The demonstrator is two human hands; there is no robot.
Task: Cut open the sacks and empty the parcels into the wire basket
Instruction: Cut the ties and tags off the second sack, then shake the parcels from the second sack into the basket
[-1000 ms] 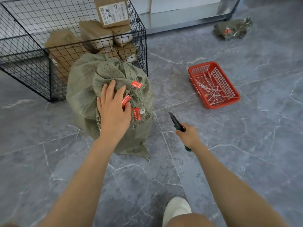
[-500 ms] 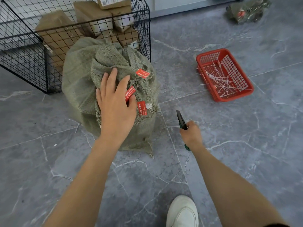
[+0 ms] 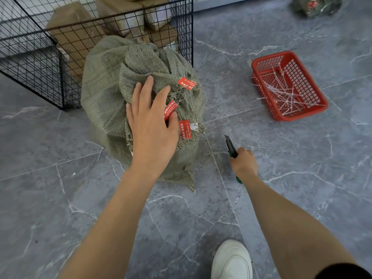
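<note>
Left grip point(image 3: 153, 125) lies flat on the gathered top of the sack point(image 3: 108, 83), fingers straight and spread, palm pressing the weave and nothing held in it. Far left on my feed stands the wire basket point(image 3: 40, 67), black mesh, with brown parcels point(image 3: 74, 31) stacked inside. One parcel at the top edge may carry a pale label, but it is cut off and I cannot read it. The sack, green-grey woven cloth, stands on the floor point(image 3: 302, 178) right against the basket's near corner, its neck bunched and frayed. Three red tags hang at that neck: the upper tag point(image 3: 186, 83) beyond the fingertips, the middle tag point(image 3: 170, 109) between the forefinger and thumb, and the lower tag point(image 3: 185, 129) just beside the thumb. All three carry white Chinese characters, too small for me to make out with any certainty. Right of the sack and clear of it, the right grip point(image 3: 244, 163) is curled tight round a utility knife point(image 3: 230, 147), the dark blade end pointing up and away, a green butt showing below the wrist. Further right sits a red plastic basket point(image 3: 298, 116) holding a tangle of white cable ties point(image 3: 285, 93). At the top right corner lies another sack point(image 3: 316, 5), crumpled, with a red tag I cannot read. Near the bottom edge a white shoe point(image 3: 231, 260) stands on the grey marbled tiles.
</note>
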